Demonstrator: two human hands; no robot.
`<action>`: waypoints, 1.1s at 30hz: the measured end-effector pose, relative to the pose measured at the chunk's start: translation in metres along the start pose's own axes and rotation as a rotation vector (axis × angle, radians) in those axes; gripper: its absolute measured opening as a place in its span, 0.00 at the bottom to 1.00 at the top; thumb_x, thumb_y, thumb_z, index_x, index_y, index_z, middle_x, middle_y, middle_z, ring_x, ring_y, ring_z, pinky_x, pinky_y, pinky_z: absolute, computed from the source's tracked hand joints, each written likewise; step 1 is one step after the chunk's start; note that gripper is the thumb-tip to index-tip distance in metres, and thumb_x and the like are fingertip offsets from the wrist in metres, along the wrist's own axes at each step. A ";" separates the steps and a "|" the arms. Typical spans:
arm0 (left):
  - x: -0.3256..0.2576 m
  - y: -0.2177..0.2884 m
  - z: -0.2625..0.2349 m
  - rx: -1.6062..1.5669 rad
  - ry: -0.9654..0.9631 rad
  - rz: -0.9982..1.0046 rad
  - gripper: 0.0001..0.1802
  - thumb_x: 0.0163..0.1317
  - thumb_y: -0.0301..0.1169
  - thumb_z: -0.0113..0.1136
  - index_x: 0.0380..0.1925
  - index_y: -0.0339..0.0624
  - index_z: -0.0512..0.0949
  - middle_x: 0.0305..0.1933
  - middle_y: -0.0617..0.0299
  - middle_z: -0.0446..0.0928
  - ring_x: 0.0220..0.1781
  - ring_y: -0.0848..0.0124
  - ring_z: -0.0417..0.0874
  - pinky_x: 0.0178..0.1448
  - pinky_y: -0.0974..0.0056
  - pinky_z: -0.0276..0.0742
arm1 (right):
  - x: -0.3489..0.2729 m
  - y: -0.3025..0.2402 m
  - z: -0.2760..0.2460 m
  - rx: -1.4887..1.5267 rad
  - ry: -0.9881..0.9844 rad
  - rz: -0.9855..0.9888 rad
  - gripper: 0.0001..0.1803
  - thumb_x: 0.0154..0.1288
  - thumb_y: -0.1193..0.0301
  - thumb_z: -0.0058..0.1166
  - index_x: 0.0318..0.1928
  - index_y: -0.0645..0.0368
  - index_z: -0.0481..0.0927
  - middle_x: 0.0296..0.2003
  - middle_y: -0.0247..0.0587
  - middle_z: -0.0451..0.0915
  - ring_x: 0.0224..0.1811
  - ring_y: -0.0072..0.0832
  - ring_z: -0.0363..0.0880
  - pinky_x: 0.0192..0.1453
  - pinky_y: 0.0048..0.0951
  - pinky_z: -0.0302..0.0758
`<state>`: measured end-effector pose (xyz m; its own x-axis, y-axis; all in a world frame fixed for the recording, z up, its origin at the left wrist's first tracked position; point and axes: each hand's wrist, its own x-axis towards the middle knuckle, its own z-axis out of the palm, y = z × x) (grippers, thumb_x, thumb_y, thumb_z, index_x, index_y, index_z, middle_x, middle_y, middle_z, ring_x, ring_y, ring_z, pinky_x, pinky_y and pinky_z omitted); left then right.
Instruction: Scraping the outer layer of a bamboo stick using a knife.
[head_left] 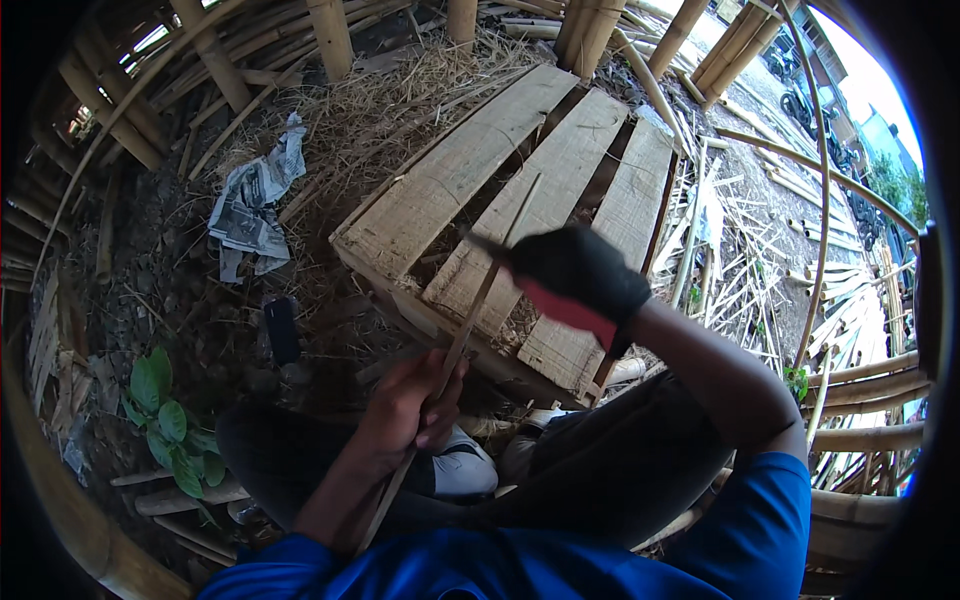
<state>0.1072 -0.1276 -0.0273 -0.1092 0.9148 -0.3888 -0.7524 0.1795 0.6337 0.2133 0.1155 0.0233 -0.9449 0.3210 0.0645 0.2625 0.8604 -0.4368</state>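
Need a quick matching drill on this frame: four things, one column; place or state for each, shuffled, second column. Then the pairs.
Things:
1. left hand
2. right hand
3. crumpled newspaper
4. green leafy plant

Places or states:
A. lies on the dirt left of the wooden pallet
B. bare, closed around the bamboo strip
C. grows at the lower left
D. in a black glove, over the pallet, on the strip

Pairs: 1-B, 2-D, 3-A, 4-C

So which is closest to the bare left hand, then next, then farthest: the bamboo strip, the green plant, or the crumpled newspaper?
Measured from the left hand in the head view:
1. Bamboo strip: held in its grip, running up toward the gloved right hand.
2. Green plant: on the ground to its left.
3. Crumpled newspaper: up and left, beside the wooden pallet.
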 end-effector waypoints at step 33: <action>0.001 -0.004 -0.005 -0.189 -0.129 -0.122 0.22 0.79 0.52 0.40 0.45 0.45 0.70 0.15 0.75 0.56 0.09 0.83 0.55 0.14 0.74 0.49 | -0.003 -0.017 0.006 -0.043 -0.049 0.015 0.25 0.77 0.49 0.45 0.36 0.53 0.87 0.31 0.49 0.85 0.36 0.44 0.87 0.43 0.44 0.82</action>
<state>0.1074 -0.1293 -0.0333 0.0643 0.9313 -0.3586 -0.8644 0.2316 0.4464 0.2108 0.0975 0.0256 -0.9488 0.3156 0.0139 0.2842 0.8721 -0.3984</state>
